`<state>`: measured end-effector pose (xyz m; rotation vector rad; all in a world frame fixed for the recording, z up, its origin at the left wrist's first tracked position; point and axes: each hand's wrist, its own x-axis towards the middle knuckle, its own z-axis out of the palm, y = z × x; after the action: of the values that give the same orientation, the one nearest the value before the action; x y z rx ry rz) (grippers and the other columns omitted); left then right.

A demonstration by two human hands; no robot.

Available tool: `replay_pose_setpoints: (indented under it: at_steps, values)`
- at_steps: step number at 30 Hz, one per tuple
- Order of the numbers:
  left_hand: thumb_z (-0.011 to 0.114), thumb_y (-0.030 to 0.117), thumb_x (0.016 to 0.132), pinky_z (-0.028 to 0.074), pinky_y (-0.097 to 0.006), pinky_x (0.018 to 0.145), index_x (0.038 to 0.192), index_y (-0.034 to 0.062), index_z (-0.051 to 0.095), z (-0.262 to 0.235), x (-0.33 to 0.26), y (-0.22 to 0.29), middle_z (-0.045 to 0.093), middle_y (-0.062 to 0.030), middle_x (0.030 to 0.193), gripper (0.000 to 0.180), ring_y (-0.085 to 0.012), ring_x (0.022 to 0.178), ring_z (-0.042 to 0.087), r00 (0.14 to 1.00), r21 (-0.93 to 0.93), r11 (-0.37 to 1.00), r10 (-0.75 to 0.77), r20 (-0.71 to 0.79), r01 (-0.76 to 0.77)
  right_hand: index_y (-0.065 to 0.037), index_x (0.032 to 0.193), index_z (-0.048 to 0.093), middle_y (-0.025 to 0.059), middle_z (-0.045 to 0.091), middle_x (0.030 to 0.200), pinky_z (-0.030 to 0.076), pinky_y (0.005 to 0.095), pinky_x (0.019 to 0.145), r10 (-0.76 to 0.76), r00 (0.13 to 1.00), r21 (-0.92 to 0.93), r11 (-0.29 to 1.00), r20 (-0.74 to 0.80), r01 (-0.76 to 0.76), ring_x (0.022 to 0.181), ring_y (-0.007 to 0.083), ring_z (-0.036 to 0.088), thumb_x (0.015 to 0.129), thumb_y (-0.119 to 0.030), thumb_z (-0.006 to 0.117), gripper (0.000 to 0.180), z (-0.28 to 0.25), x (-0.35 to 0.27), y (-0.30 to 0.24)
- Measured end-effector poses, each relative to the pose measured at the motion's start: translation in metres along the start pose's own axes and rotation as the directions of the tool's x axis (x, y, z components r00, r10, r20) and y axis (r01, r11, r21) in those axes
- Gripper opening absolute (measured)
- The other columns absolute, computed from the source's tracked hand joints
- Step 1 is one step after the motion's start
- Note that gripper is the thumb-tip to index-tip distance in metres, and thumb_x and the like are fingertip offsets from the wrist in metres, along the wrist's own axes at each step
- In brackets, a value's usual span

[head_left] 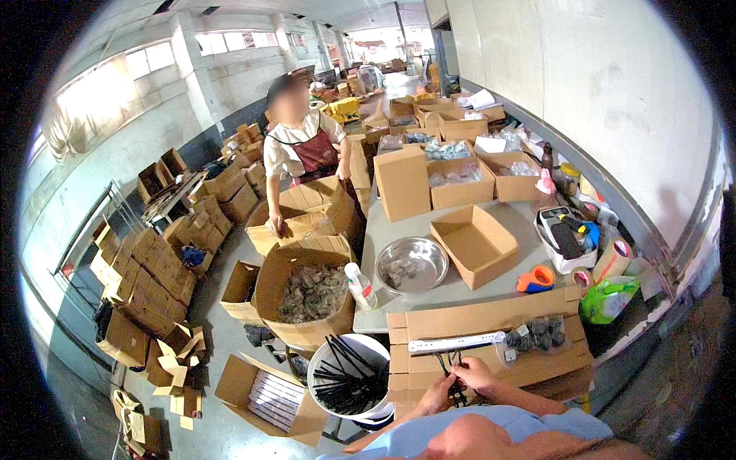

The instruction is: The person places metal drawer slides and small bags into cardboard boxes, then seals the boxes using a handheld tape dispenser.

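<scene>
Over a flattened cardboard sheet [571,366], my left hand [437,396] and my right hand [474,375] are close together, fingers closed on thin black strips [454,381]. Too little shows to tell what kind of strips they are. Just beyond the fingers lies a long white perforated bar [458,343], flat on the cardboard. Clear bags of dark small parts [539,335] rest beside its right end. Left of my hands stands a white bucket [317,373] full of long black rods [354,383].
A steel bowl [438,262], an empty carton [477,244] and an orange tape dispenser [535,280] sit on the grey table [366,307]. A white bottle [360,287] stands at its left edge. Beyond a box of bagged parts [313,295], a co-worker [307,146] handles another carton.
</scene>
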<state>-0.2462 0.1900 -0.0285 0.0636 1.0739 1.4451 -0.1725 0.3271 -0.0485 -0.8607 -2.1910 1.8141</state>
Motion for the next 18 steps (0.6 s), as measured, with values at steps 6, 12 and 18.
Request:
replay_pose_setpoints:
  at_steps: [6,12,18]
  values:
    - [0.051,0.029,0.093,0.046,-0.03,0.072,0.117,0.0037,0.051,0.006,-0.008,-0.002,0.06,-0.0075,0.098,0.035,-0.0159,0.081,0.056,0.992,0.064,0.997,0.033,0.125,-0.041,-0.006,0.083,0.065,0.0045,0.063,0.074,0.042,0.0294,0.052,0.134,0.99,0.029,0.99,0.038,-0.135,0.061,0.0118,0.056,0.088,-0.031,0.059,0.027,0.001,-0.019,-0.033]
    - [0.059,0.028,0.087,0.043,-0.034,0.081,0.123,0.004,0.047,-0.002,0.01,-0.03,0.055,-0.0133,0.11,0.045,-0.0236,0.095,0.052,0.965,0.33,0.917,0.159,0.208,-0.223,-0.006,0.081,0.066,0.0082,0.065,0.073,0.047,0.0355,0.061,0.241,0.929,0.31,0.893,0.281,-0.326,0.067,0.0214,0.06,0.088,-0.049,0.053,0.045,0.008,-0.029,-0.018]
    - [0.067,0.026,0.081,0.04,-0.039,0.091,0.13,0.0044,0.044,-0.016,0.018,-0.008,0.05,-0.0192,0.121,0.059,-0.0313,0.109,0.048,0.691,0.781,0.147,0.583,0.427,-0.607,-0.006,0.084,0.059,0.0062,0.063,0.077,0.049,0.0314,0.058,0.352,0.918,0.67,0.638,0.186,-0.38,0.063,0.0181,0.058,0.096,-0.04,0.043,0.04,-0.02,-0.014,-0.048]
